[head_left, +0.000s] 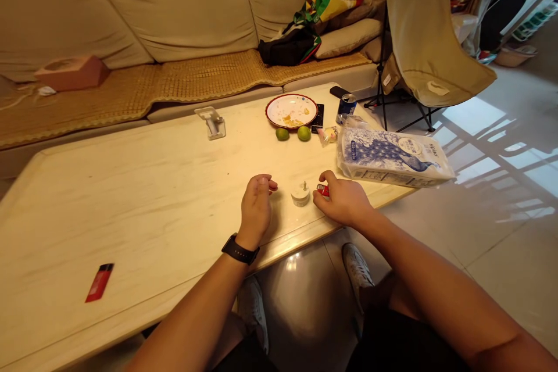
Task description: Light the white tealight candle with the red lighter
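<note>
A small, round white candle (300,195) with a short dark wick stands upright near the table's front edge, between my hands. My right hand (342,199) is closed around a red lighter (323,189), whose metal top points toward the candle. No flame can be made out. On the candle's other side, my left hand (257,203) is loosely cupped, with its fingers bent toward the candle but apart from it. Nothing shows in it. A second red lighter (100,283) with a black end lies on the table at the left front.
Toward the table's back stand a plate (279,106) with food scraps, two green limes (304,133) and a blue can (347,106). A tissue pack (394,154) overhangs the right edge. A white stand (211,123) is at centre back. Beyond are a sofa (174,6) and folding chair (429,35).
</note>
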`<state>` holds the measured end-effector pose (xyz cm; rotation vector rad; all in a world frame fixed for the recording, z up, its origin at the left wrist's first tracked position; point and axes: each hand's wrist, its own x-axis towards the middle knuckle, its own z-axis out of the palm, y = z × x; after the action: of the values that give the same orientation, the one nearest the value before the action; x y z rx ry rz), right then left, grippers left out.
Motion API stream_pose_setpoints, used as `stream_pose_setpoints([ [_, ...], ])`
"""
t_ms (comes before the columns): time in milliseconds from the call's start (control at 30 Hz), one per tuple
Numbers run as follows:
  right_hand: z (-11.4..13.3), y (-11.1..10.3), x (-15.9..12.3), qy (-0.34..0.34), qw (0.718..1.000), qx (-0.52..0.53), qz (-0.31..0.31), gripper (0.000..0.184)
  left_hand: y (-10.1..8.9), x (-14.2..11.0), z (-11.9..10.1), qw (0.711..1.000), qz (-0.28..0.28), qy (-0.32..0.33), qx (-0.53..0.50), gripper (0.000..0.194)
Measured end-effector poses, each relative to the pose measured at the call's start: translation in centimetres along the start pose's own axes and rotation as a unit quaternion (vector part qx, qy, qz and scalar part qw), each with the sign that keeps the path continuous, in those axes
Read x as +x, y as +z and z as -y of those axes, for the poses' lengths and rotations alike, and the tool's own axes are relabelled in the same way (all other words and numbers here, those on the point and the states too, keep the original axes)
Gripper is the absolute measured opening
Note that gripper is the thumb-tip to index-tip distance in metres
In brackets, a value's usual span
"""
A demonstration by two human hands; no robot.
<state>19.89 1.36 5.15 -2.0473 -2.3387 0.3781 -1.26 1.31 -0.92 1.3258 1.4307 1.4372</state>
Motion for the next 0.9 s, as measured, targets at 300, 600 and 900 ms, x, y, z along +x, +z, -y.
stream_pose_setpoints([
  [300,1.6,-0.3,0.8,-0.039,0.999,-0.007,-0.023,0.047,-0.1,0.0,0.0,1.000,-0.004,-0.002,-0.005,0.041],
  [600,2.0,-0.5,0.9,-0.028,0.999,-0.011,-0.012,0.048,-0.2,0.0,0.0,1.000,-0.005,0.000,-0.007,0.040],
  [900,1.4,-0.4,1.1,0.005,1.000,-0.003,-0.016,0.051,-0.1,0.0,-0.2,1.000,-0.006,0.000,-0.003,0.041],
])
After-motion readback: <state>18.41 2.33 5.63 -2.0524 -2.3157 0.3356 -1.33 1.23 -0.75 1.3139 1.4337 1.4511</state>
